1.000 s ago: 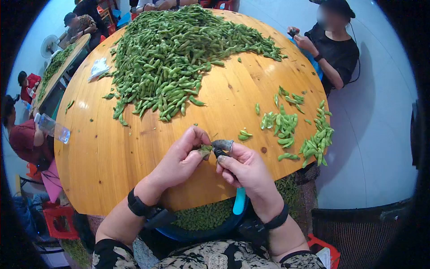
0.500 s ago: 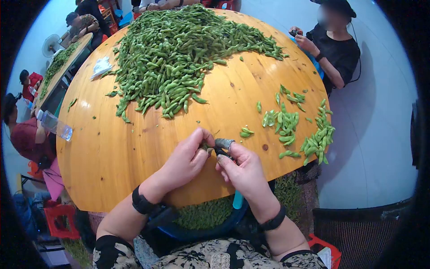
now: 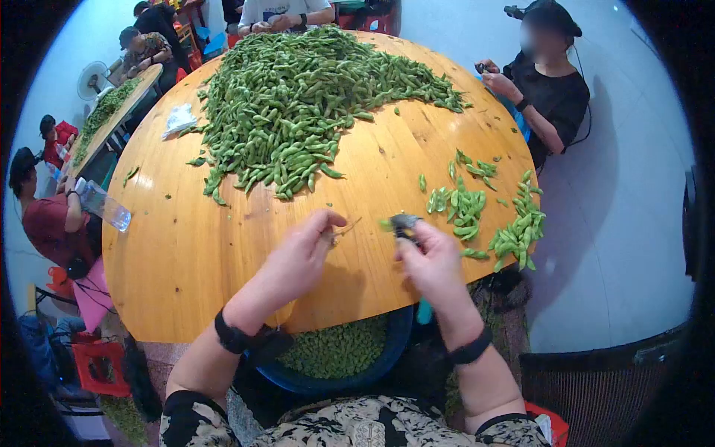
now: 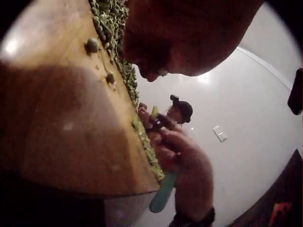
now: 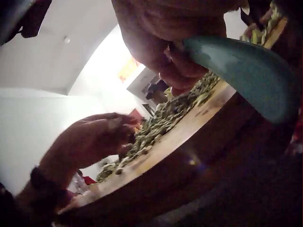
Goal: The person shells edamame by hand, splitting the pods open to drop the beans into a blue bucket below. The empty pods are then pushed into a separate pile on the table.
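Over the near part of the table, my left hand point(image 3: 294, 257) pinches a thin brownish scrap point(image 3: 348, 226) between thumb and fingers. To its right, apart from it, my right hand point(image 3: 438, 270) grips a dark tool with a teal handle point(image 3: 424, 311); a grey covering wraps its index finger. A small green pod point(image 3: 385, 223) shows at the tip of that finger. The left wrist view shows the pod point(image 4: 155, 112) at the right hand's fingertips and the teal handle point(image 4: 163, 191) below the palm. The handle point(image 5: 241, 71) looms large in the right wrist view.
A big heap of green pods point(image 3: 283, 112) covers the far part of the wooden table point(image 3: 186, 261). Loose pods point(image 3: 518, 231) lie at the right edge. Below the near edge stands a blue tub point(image 3: 398, 350) of green beans. Several people sit around.
My hands were together and have moved apart, the right one going right with the tool and a pod. More of the tub shows; the head view has shifted slightly.
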A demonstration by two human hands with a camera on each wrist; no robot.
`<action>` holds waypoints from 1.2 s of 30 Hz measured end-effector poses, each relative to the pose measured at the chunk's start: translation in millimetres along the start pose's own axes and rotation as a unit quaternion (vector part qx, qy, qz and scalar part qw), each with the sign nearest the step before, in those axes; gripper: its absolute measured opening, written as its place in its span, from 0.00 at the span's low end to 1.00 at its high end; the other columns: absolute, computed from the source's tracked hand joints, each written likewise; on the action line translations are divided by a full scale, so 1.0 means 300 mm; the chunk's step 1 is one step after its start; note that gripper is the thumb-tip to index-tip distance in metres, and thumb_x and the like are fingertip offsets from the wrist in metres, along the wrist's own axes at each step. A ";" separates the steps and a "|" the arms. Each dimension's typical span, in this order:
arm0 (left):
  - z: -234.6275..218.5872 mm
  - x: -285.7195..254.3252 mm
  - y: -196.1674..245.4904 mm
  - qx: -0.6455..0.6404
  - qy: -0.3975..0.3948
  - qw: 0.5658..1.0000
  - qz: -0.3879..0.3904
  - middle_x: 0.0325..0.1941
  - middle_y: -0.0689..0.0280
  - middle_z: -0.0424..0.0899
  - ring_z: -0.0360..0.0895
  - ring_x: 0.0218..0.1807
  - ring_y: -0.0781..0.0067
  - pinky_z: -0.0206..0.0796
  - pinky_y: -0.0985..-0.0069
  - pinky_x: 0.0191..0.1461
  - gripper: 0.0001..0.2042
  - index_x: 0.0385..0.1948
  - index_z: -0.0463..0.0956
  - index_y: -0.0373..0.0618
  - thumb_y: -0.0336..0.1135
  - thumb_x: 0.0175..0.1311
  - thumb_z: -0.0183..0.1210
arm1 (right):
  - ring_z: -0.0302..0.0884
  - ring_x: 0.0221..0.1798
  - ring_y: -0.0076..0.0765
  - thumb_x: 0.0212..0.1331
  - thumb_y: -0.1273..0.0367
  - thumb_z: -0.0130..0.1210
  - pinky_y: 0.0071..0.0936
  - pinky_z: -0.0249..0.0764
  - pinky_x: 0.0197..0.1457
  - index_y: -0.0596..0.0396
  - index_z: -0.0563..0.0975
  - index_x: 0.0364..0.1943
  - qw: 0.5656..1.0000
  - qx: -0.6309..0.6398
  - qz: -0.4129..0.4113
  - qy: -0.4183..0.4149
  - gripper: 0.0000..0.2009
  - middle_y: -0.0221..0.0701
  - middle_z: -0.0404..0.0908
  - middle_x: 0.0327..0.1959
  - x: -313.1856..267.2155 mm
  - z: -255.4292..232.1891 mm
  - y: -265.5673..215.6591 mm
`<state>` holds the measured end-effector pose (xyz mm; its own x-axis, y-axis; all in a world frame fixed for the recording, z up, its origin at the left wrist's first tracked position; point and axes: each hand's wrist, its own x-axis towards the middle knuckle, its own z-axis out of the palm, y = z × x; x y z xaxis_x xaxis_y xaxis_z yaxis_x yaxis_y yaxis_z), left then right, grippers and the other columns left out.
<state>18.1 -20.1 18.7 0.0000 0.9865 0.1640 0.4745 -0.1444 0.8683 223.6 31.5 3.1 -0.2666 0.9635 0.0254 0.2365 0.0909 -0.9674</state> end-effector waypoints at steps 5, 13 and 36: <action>-0.126 -0.045 -0.042 0.202 0.032 0.978 0.044 0.37 0.54 0.74 0.72 0.42 0.55 0.66 0.68 0.47 0.08 0.41 0.72 0.38 0.26 0.61 0.51 | 0.76 0.25 0.42 0.55 0.75 0.50 0.40 0.70 0.27 0.58 0.77 0.37 0.949 -0.260 -0.169 0.053 0.07 0.40 0.77 0.22 0.038 -0.125 0.018; -0.059 -0.089 -0.021 0.313 -0.009 0.949 0.023 0.41 0.52 0.71 0.71 0.46 0.49 0.66 0.63 0.51 0.19 0.50 0.72 0.42 0.27 0.53 0.58 | 0.80 0.34 0.51 0.57 0.75 0.44 0.41 0.76 0.34 0.63 0.72 0.35 0.841 -0.425 -0.265 -0.206 0.06 0.45 0.78 0.30 0.064 0.128 -0.078; -0.075 0.237 -0.054 0.399 0.021 0.906 0.137 0.43 0.54 0.72 0.71 0.49 0.51 0.66 0.63 0.52 0.13 0.43 0.75 0.39 0.24 0.55 0.54 | 0.79 0.31 0.51 0.51 0.76 0.47 0.41 0.76 0.32 0.65 0.70 0.39 0.801 -0.529 -0.232 -0.157 0.10 0.45 0.77 0.28 0.180 -0.104 -0.009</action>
<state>-9.5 50.7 26.8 0.1890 0.9158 0.3543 0.9474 -0.2650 0.1797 237.6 91.3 14.9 -0.7371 0.6690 0.0952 0.6596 0.7430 -0.1137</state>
